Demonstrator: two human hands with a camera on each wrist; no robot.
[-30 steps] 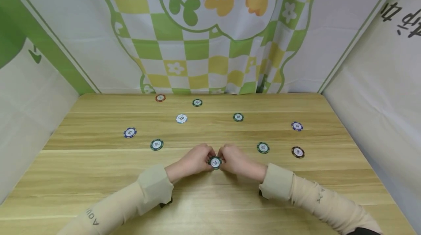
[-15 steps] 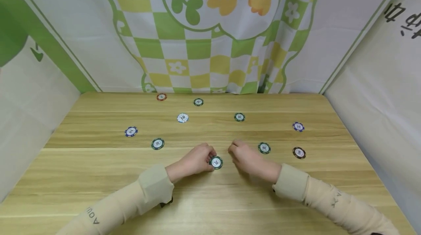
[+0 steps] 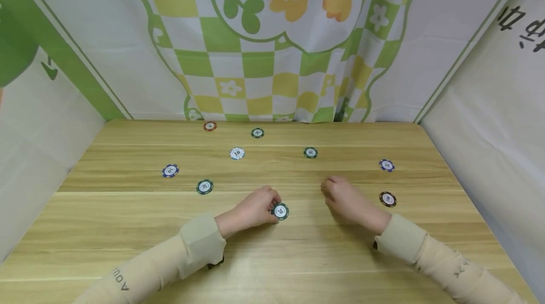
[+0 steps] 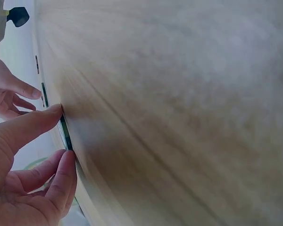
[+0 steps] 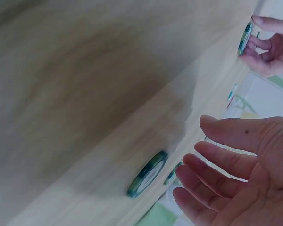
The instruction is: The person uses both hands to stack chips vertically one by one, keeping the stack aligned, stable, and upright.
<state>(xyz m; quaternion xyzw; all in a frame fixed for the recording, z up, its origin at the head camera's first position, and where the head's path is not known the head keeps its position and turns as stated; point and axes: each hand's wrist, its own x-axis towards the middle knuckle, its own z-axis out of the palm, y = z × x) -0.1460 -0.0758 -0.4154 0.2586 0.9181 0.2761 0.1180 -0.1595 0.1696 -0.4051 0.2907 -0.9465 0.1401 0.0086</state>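
Note:
In the head view my left hand (image 3: 255, 207) pinches a green poker chip (image 3: 280, 211) marked 20, low over the table. The left wrist view shows the thumb at one edge of that green chip (image 4: 66, 133) and fingertips at the other. My right hand (image 3: 351, 202) is farther right and holds nothing. Its thumb and fingers spread apart in the right wrist view, beside another green poker chip (image 5: 147, 174) lying on the wood. From the head camera, the right hand hides that second chip.
Around the hands, more poker chips lie scattered on the wooden table (image 3: 272, 266): a black one (image 3: 388, 199), blue ones such as the far-right blue chip (image 3: 387, 165), a white-and-blue chip (image 3: 237, 153), a red chip (image 3: 210, 126) and several green. A patterned curtain (image 3: 281, 67) hangs behind.
My right hand has let go of the green chip and moved right, over another green chip on the table. The left hand stays in place, still pinching its chip.

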